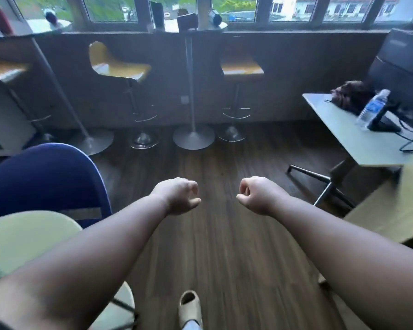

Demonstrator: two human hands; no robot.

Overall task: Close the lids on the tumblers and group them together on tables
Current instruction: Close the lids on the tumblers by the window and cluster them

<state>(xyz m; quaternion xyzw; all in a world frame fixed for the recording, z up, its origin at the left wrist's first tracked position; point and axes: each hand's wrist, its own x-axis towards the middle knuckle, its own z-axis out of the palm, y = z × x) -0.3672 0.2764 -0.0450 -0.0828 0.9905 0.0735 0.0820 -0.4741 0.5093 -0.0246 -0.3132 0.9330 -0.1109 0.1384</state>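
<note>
My left hand (180, 196) and my right hand (255, 195) are both stretched out over the wooden floor, each curled into a loose fist with nothing in it. Far ahead, a small round high table (221, 26) by the window carries a tall dark tumbler (158, 14), a tall pale tumbler (203, 11), a dark boxy object (187, 21) and a dark object lying tilted (215, 16). Blur hides whether their lids are on. Another round table (34, 27) stands at the far left with a blurred item (51, 19) on it.
Two yellow bar stools (119, 66) (242, 67) flank the high table's pole. A blue chair (45, 177) and a pale round seat (22, 236) sit at my left. On the right a white desk (343, 129) holds a water bottle (373, 108), a dark bundle and a monitor.
</note>
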